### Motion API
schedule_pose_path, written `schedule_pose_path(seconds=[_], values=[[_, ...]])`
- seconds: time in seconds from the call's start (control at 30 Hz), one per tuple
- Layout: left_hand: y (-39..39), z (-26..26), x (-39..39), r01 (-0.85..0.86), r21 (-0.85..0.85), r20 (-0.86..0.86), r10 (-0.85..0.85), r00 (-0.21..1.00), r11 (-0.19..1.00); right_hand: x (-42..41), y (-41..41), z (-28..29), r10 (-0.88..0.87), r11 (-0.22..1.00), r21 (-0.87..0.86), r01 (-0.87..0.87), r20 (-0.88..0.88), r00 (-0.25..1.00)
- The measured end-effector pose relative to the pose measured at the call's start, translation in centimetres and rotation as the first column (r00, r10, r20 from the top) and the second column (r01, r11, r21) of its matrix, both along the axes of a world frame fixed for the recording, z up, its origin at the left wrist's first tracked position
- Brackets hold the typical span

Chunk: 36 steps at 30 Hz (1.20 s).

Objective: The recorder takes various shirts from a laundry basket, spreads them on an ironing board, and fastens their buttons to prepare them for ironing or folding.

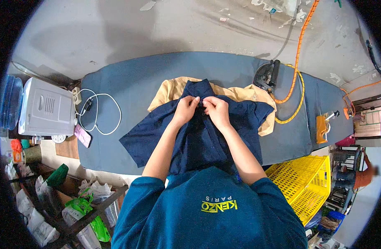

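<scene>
A navy short-sleeved collared shirt lies spread over the grey-blue padded table, its collar pointing towards the wall. My left hand pinches the front placket just below the collar. Close beside it, my right hand grips the other side of the placket with bent fingers. The fingertips nearly meet, and whatever small part lies between them is hidden. Beneath the shirt, a tan garment sticks out at the collar and along the right sleeve.
An iron with orange and yellow hoses stands at the back right. To the left are a white cable, a phone and a white appliance. An orange-handled tool lies far right, above a yellow plastic crate.
</scene>
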<state>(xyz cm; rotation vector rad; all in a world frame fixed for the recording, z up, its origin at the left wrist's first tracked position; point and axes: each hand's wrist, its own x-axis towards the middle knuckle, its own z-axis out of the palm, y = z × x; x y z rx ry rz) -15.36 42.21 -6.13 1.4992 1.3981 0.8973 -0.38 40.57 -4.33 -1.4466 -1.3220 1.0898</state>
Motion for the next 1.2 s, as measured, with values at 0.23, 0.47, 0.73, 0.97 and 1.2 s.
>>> schedule_pose_path(seconds=[0.23, 0.47, 0.73, 0.97, 1.2], values=[[-0.3, -0.7, 0.4, -0.209, 0.013, 0.338, 0.193, 0.921, 0.978, 1.6, -3.5, 5.5, 0.268, 0.963, -0.156, -0.218, 0.582, 0.768], [-7.2, -0.4, 1.3, 0.011, 0.132, -0.069, -0.002, 0.998, 0.991, 3.2, -7.4, 0.7, 0.138, 0.99, -0.073, -0.119, 0.64, 0.756], [-9.9, -0.2, 2.9, 0.079, 0.078, -0.225, -0.059, 0.972, 0.994, 3.5, -8.7, 2.6, 0.061, 0.97, 0.088, -0.225, 0.81, 0.583], [-10.6, 1.9, 3.2, 0.074, -0.128, 0.032, -0.07, 0.997, 0.989, 2.5, -9.7, 3.3, 0.003, 0.967, 0.174, -0.186, 0.723, 0.691], [-11.0, -0.8, 3.1, 0.083, -0.168, 0.319, -0.025, 0.947, 0.982, 2.7, -9.9, 2.6, 0.126, 0.986, 0.027, -0.164, 0.528, 0.84]])
